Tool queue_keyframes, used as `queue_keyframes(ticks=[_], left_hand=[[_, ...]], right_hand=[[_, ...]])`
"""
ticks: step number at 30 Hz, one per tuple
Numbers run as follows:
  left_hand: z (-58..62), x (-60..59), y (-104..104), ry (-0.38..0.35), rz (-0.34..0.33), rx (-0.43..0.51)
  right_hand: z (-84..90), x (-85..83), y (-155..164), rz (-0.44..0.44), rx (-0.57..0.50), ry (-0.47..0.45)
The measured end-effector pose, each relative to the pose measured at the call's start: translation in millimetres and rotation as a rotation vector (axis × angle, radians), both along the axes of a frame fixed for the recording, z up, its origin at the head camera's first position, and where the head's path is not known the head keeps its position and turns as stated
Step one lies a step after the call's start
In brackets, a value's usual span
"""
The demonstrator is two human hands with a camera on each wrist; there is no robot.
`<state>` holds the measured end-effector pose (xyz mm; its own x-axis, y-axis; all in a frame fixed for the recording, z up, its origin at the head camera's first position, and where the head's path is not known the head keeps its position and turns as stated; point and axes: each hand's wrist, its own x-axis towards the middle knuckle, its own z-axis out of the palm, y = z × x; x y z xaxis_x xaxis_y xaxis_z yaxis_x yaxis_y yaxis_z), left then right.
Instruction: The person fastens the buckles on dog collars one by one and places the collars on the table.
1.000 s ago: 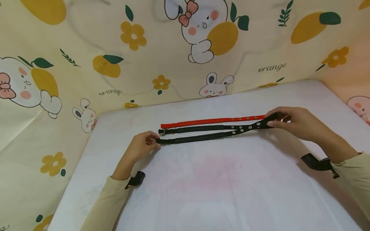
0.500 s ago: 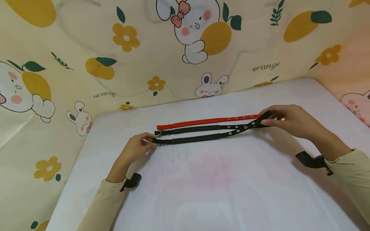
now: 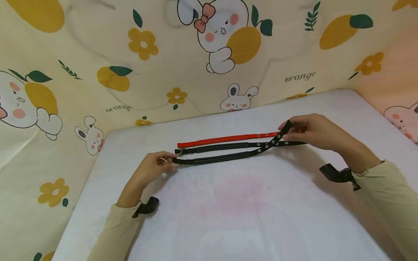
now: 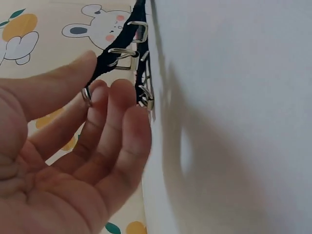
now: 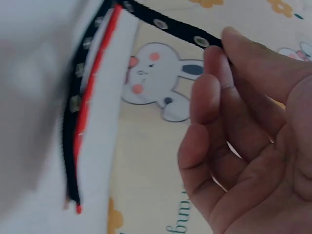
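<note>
Pinching the near black strap (image 3: 215, 158) at both ends, left hand (image 3: 151, 169) at nine o'clock, right hand (image 3: 313, 131) at three.

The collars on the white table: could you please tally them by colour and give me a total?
Black collars: 2, the nearer collar, gripped at both ends by the left hand and right hand, and the middle collar.
Red collars: 1, the red collar lying farthest back.
Total: 3
</note>
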<state>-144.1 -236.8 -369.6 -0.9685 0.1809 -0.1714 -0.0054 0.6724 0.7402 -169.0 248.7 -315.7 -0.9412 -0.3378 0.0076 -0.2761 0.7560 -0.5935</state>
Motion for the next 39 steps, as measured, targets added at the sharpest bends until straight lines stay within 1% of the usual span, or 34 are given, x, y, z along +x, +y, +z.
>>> queue_keyframes(ticks=[3, 6, 9, 13, 17, 21, 24, 30, 33, 39], left_hand=[[0.3, 1.2, -3.2, 0.024, 0.008, 0.040], [0.8, 1.2, -2.2, 0.045, 0.014, 0.095], [2.7, 0.3, 1.2, 0.026, 0.057, 0.160], [3.9, -0.4, 4.4, -0.015, 0.117, 0.215], [1.4, 1.5, 2.8, -0.037, 0.131, 0.309], [-1.7, 0.8, 1.8, -0.055, 0.144, 0.432], [-2.7, -0.8, 3.0, -0.036, 0.148, 0.469], [-0.4, 1.0, 7.8, 0.049, 0.137, 0.472], [1.7, 1.3, 11.9, 0.082, 0.135, 0.519], [8.6, 2.0, 20.5, 0.106, 0.145, 0.583]], right_hand=[[4.1, -1.0, -8.3, -0.010, -0.044, -0.038], [5.3, 0.1, -13.9, -0.021, -0.088, -0.067], [3.7, 0.1, -17.3, -0.011, -0.109, -0.068], [-4.1, -1.8, -17.0, 0.006, -0.108, -0.060], [-10.7, -2.5, -17.9, 0.015, -0.092, -0.060], [-11.0, -1.9, -19.1, 0.013, -0.090, -0.049], [-9.8, -0.7, -18.9, 0.005, -0.098, -0.034], [-8.1, -0.3, -21.7, -0.022, -0.086, -0.006], [-5.9, -0.1, -23.4, -0.039, -0.076, -0.001], [1.6, -0.4, -29.8, -0.032, -0.098, -0.014]])
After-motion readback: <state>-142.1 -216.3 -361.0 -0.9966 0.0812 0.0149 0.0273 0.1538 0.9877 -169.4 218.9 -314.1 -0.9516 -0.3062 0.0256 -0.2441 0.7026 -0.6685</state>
